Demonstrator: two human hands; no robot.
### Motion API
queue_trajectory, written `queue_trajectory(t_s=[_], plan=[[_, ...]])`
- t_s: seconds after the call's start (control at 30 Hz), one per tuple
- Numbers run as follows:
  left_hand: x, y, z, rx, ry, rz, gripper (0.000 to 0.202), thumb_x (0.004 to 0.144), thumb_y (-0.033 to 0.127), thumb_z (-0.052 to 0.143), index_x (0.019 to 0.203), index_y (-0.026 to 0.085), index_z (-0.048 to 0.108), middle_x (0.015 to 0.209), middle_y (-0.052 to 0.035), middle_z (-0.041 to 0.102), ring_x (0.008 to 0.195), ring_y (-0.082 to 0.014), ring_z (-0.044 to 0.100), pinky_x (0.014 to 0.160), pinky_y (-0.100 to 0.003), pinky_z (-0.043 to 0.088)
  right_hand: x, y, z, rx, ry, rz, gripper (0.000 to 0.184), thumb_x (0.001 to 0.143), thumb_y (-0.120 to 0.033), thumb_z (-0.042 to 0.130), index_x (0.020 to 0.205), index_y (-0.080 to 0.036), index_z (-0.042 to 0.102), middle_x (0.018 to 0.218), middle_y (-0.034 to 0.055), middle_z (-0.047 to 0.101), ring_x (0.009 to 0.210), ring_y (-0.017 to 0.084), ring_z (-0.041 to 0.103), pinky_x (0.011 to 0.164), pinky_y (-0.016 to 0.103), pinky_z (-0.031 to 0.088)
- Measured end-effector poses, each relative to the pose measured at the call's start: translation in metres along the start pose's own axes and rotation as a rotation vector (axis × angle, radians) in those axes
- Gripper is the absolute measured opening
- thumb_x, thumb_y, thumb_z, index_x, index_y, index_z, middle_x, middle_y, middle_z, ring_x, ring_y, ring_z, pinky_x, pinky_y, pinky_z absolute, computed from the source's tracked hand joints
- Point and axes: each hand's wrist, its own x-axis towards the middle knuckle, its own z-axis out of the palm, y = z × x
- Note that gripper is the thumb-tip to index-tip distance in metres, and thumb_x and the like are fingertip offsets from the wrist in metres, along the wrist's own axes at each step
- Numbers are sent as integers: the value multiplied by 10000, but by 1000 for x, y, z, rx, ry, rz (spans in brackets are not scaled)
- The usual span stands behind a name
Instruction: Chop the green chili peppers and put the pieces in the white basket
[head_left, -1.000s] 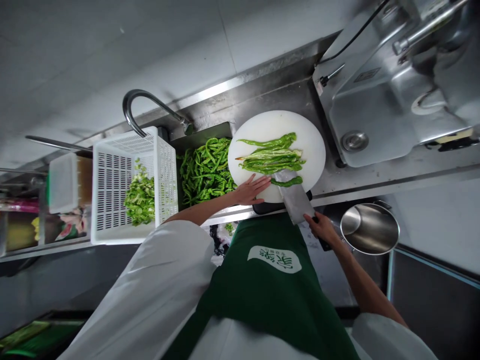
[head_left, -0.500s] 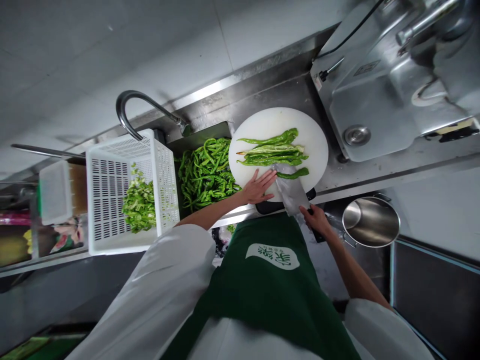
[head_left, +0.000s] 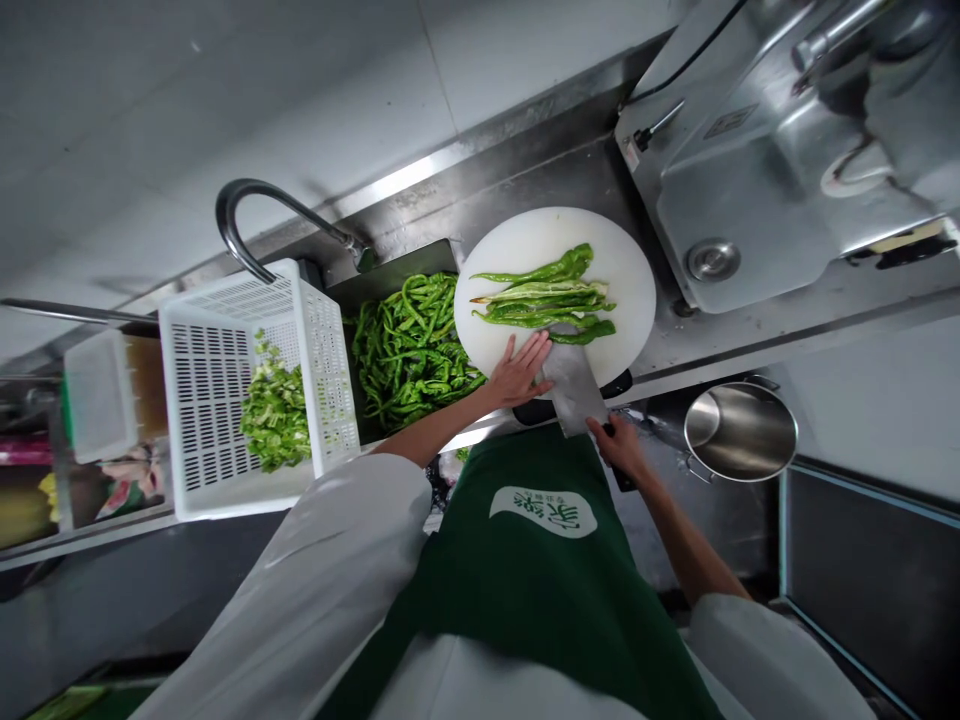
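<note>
On the white round cutting board (head_left: 480, 345) lie several long green peppers (head_left: 536, 290), side by side, some split with pale insides showing. The nearest pepper (head_left: 589, 332) rests along the far edge of the cleaver blade (head_left: 576, 385). My right hand (head_left: 624, 450) is closed around the cleaver's dark handle, at the board's near side. My left hand (head_left: 521, 372) lies with fingers stretched out at the left side of the blade, fingertips by the left end of that pepper. Whether the fingertips press on pepper or blade I cannot tell.
Left of the board, a sink basin holds many whole green peppers (head_left: 412, 350). A white plastic basket (head_left: 214, 400) with chopped greens (head_left: 277, 415) stands beyond it, under a curved faucet (head_left: 232, 215). To the right are a metal sink (head_left: 742, 220) and a steel pot (head_left: 739, 435).
The cleaver and the nearest pepper have moved away from me, bringing that pepper up against the others. My left hand's fingers have shifted slightly with them. The view has drifted a little.
</note>
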Motion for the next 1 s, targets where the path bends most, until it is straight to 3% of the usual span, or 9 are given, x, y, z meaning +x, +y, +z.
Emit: queue_trajectory(t_s=[0.37,0.6,0.83,1.0], plan=[[1,3,10,45,54,-39,909,1036,667,273,1684,46,135,1747,-195,139,1639,-322,118,1322,-620,73,2,-11,32,-2,139,-39,345,909,-564,495,735,-275,427,694,63,628,718,254,628,674,331,418],[1,4,7,-11,36,-47,908,1031,674,267,1690,68,115,1750,-184,115,1644,-316,91,1315,-640,35,-3,-20,25,85,32,9,355,947,-564,501,762,-262,478,605,37,614,637,225,631,617,305,444],[-1,4,5,-33,34,-58,921,1023,669,296,1688,57,116,1751,-191,97,1644,-326,65,1311,-643,18,-1,-44,30,85,28,17,330,976,-529,497,792,-255,483,583,12,588,571,203,610,591,292,432],[-3,2,4,-41,36,-48,898,1029,659,295,1691,76,125,1752,-184,112,1642,-331,93,1303,-662,8,-6,-57,31,-57,57,28,309,1012,-482,488,848,-229,554,727,84,682,745,253,691,667,304,445]])
